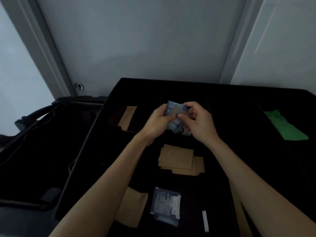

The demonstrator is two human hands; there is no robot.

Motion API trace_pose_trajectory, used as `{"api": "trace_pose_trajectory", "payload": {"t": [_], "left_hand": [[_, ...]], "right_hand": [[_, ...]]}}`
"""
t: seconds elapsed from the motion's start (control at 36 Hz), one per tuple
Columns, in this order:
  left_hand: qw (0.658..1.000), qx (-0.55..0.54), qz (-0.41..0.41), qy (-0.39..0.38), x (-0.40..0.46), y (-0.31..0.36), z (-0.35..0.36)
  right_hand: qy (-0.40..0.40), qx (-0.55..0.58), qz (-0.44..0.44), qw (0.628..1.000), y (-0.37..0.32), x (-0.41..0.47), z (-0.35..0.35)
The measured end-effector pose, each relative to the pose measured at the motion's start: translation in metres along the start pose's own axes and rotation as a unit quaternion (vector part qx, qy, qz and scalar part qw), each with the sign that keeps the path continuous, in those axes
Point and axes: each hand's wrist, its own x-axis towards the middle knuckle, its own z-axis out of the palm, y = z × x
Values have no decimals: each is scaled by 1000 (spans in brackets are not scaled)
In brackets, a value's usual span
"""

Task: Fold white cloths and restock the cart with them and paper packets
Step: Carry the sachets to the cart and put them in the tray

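Both grips, left hand point(158, 120) and right hand point(198, 123), clasp bluish packets point(174, 115) (between them) above the cart point(239, 106).

No legible text; packet point(165, 205) print blurred.

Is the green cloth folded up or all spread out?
Spread out. The green cloth lies flat as one long strip in the tray's far right compartment, with no stacked layers visible.

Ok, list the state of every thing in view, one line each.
Left hand: grips the blue packets.
Right hand: pinches the same packets.
Blue packets: held above the black tray.
Brown packets: stacked loosely, flat in a compartment.
Printed packet: lying flat, near compartment.
Green cloth: lying in the right compartment.
Black tray: partly stocked.
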Motion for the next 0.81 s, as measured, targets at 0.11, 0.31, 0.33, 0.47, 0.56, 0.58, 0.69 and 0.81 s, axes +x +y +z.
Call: {"api": "trace_pose_trajectory", "payload": {"t": [0.11,0.31,0.33,0.47,0.56,0.58,0.69,0.81], "left_hand": [[1000,14,16,-6,-14,1,-1],[997,67,39,29,-38,-1,-5],[997,59,42,21,-42,0,-4],[994,86,61,28,-67,5,5],[989,130,55,51,-85,6,8],[987,140,51,55,-91,5,7],[985,167,13,49,-117,6,3],[972,232,-17,-6,-135,9,1]], "right_hand": [[-27,11,-6,1000,-7,-6,-1],[-119,10,11,993,-14,-21,-11],[-128,9,9,992,-15,-24,-13],[-141,-6,-5,990,-19,-40,-20],[-164,-37,-19,986,-24,-51,-21],[-177,-40,-18,983,-25,-55,-21],[-240,-60,-4,969,-36,-68,-21],[-314,-95,26,944,-49,-82,-23]]}}
